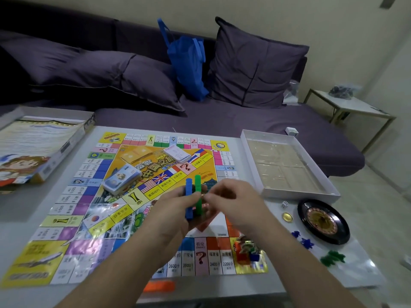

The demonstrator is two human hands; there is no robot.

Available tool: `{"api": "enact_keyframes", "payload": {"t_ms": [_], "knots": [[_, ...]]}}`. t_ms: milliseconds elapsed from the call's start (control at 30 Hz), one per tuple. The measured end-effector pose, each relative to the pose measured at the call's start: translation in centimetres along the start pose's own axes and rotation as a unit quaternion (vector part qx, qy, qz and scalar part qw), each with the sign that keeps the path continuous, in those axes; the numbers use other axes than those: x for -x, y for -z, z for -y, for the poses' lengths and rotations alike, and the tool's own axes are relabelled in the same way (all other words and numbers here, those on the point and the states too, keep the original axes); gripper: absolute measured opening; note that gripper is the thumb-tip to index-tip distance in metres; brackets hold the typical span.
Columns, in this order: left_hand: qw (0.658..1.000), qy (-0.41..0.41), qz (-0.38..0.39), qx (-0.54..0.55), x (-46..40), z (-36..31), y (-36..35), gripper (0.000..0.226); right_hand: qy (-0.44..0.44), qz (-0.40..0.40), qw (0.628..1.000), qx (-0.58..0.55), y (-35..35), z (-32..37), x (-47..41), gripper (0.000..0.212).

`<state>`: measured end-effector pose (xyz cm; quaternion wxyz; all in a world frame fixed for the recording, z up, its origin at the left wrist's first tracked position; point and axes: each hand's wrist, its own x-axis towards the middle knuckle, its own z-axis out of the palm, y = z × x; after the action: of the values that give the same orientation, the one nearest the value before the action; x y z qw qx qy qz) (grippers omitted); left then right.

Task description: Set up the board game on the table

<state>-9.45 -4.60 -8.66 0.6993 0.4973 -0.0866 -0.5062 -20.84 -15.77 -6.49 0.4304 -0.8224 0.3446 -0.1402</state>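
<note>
The colourful game board (73, 221) lies flat on the white table. Above its middle, my left hand (175, 210) grips a blue plastic stick (189, 196) and a green plastic stick (197, 185), both upright. My right hand (231, 201) is beside them, its fingertips pinching at the green stick. Two card decks rest on the board: a blue-backed deck (122, 178) and a pink-white deck (178, 153). Player figures (245, 250) stand on the board's near right corner. An orange piece (159, 285) lies at the board's near edge.
The open white box tray (251, 161) sits at the right, the box lid (37, 150) at the left. A black roulette wheel (323, 221), a die (284, 204), a gold coin (287, 216), and blue (303, 240) and green tokens (332, 257) lie right of the board. A purple sofa is behind.
</note>
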Motion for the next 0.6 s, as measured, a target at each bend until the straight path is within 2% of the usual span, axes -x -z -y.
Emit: {"api": "enact_keyframes", "payload": {"t_ms": [100,200,333,467,600], "knots": [[0.999,-0.012,0.019,0.028,0.3,-0.1,0.3,0.024,-0.011,0.013,0.996,-0.092,-1.4,1.0,0.2,0.006],[0.998,-0.007,0.027,0.05,0.5,-0.8,0.7,0.025,-0.007,-0.01,0.993,-0.115,-2.4,1.3,-0.1,0.004],[1.0,0.001,-0.029,-0.001,-1.1,-3.3,1.7,0.02,-0.027,-0.055,0.984,-0.17,-2.8,2.2,-2.2,0.005],[0.996,-0.038,-0.082,-0.019,-4.7,-7.6,3.6,0.018,-0.041,-0.104,0.989,-0.097,-3.1,2.1,-9.0,0.003],[0.992,-0.06,-0.109,-0.029,-8.7,-11.0,6.0,0.019,0.007,-0.122,0.985,0.124,-4.7,1.1,-18.4,0.014]]}}
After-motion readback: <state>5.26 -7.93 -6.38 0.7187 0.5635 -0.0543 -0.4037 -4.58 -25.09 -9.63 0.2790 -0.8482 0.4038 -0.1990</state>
